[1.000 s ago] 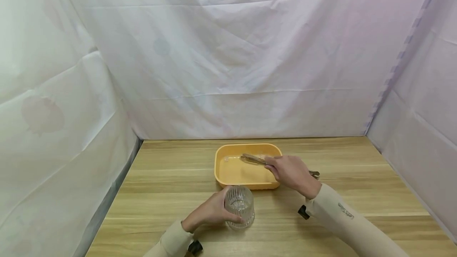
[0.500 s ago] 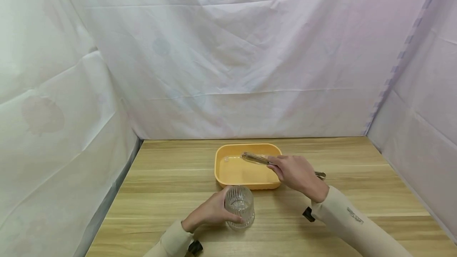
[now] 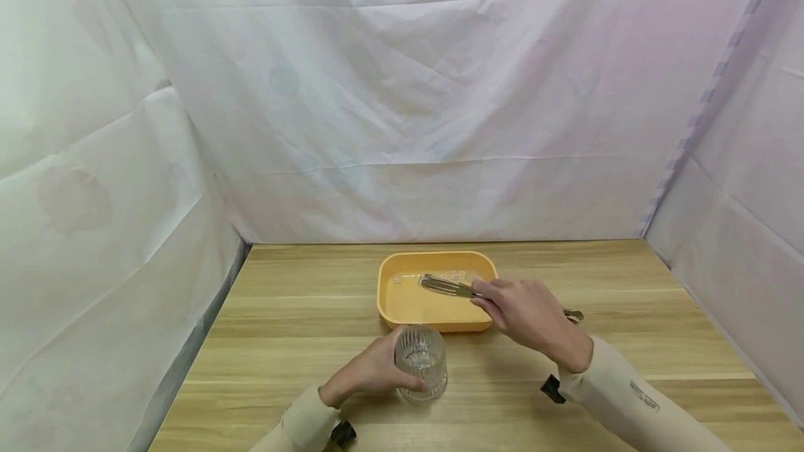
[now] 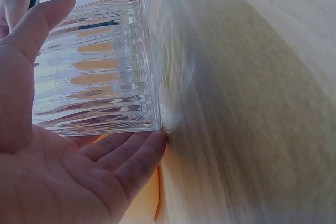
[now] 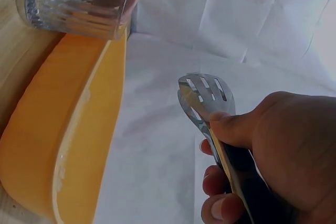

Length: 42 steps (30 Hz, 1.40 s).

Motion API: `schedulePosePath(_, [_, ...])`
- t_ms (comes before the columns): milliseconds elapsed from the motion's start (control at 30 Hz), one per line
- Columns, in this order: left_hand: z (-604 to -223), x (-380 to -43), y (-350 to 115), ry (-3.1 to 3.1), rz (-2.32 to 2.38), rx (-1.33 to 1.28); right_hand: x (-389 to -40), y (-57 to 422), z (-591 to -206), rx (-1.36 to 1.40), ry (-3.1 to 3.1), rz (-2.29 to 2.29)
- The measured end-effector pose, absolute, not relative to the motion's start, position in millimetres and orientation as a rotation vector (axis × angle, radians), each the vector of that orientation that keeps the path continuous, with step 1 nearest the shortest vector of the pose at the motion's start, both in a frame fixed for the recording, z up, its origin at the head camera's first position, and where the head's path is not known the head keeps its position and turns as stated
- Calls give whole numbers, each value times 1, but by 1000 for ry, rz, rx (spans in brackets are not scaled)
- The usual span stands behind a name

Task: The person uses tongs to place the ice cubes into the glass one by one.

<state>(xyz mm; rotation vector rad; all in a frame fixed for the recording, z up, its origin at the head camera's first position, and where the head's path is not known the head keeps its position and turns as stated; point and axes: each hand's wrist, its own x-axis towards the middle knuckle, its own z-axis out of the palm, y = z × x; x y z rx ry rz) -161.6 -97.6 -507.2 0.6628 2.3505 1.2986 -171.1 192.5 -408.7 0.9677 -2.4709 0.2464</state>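
Observation:
On the wooden table, a clear ribbed glass (image 3: 422,365) stands upright, with small clear pieces showing through its side in the left wrist view. My left hand (image 3: 375,368) holds it from the left, thumb at the near side and fingers round the far side. Metal tongs (image 3: 449,287) with slotted heads are gripped in my right hand (image 3: 524,316), thumb on top. Their heads hang over a yellow tray (image 3: 433,327), nearly together in the right wrist view. I cannot tell whether a clear piece sits between them. Clear pieces (image 3: 461,275) lie along the tray's far side.
Just behind the glass stands the tray, its near rim close to the glass. White cloth (image 3: 402,103) hangs behind the table (image 3: 301,312) and at both sides. A black wrist-camera mount (image 3: 553,389) sticks out under the right sleeve.
My right hand has moved to the right and slightly nearer with the tongs. The tong heads have stayed over the tray, dipping slightly lately. My left hand and the glass have not moved.

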Motion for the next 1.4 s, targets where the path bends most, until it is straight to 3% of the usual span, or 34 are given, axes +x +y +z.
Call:
schedulePosePath(633, [-507,-163,-99,2337,1295,659,-140,185,-407,1058,-2466,238])
schedulePosePath(1400, [-508,-162,-97,2336,1302,648,-132,186,-409,1100,-2474,222])
